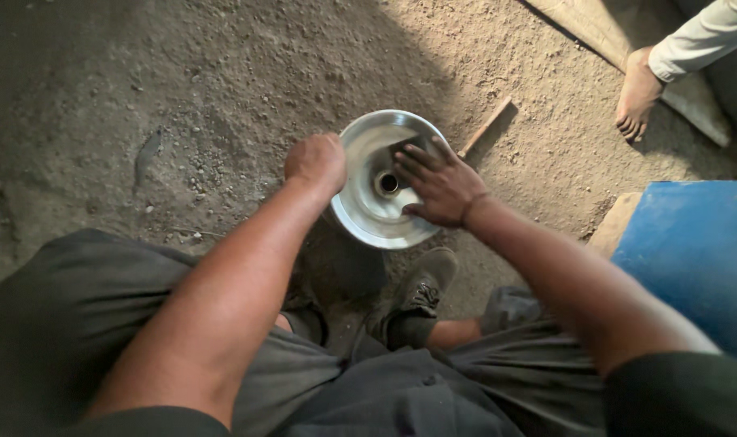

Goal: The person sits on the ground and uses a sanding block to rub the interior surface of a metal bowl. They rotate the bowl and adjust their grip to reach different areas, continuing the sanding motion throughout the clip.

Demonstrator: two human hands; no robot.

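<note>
Metal funnel-shaped bowl (374, 212): my left hand (316, 162) fist-grips its rim, my right hand (440, 184) lies open-fingered inside; I'd press evenly, keeping it steady.

No packages, labels, signs or screens show anywhere in this view.
</note>
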